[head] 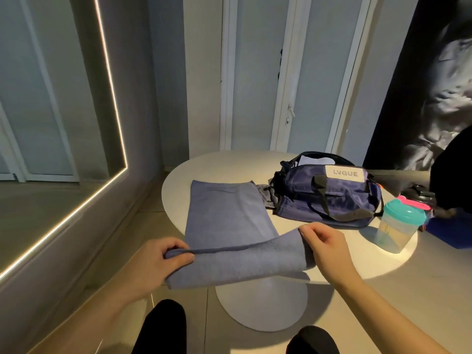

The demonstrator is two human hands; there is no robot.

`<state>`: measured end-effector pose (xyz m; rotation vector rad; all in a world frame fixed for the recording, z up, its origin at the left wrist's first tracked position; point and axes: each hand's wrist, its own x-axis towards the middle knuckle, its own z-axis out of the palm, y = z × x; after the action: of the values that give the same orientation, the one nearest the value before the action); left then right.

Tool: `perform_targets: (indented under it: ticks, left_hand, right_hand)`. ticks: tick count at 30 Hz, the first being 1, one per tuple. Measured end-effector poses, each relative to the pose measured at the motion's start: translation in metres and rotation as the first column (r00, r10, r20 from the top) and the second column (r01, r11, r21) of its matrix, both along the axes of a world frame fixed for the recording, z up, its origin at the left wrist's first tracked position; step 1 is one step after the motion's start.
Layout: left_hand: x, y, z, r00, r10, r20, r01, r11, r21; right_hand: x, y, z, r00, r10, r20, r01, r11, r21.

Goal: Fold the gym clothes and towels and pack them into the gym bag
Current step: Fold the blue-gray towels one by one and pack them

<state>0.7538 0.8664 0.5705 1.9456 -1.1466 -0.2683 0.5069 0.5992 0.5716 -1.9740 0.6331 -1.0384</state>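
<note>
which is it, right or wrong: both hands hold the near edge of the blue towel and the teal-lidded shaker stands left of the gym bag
Wrong in one respect. The head view shows the teal-lidded shaker standing right of the gym bag, not left. The left hand and right hand do hold the near edge of the blue towel.

The left hand [163,261] and right hand [324,247] are bare, as are both forearms [378,310] up to the frame's edge. Black trousers [163,328] show below.

Dim room, glowing strip light [112,103] at left, wide-angle bending at edges.
</note>
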Motion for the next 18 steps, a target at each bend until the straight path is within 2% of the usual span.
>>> perform_targets:
  ticks: [8,15,18]
  left_hand:
    - [0.086,-0.059,0.025,0.999,-0.013,0.045,0.009,0.995,0.098]
    - [0.173,-0.134,0.047,0.997,0.047,0.063,-0.052,0.996,0.079]
    - [0.214,-0.173,0.044,0.994,0.077,0.072,-0.083,0.992,0.091]
  right_hand:
    - [0.085,-0.063,0.025,0.991,-0.032,-0.127,0.028,0.999,-0.035]
    - [0.184,-0.139,0.042,0.973,-0.055,-0.225,0.068,0.996,0.052]
    - [0.229,-0.175,0.047,0.961,-0.071,-0.267,0.085,0.995,0.044]
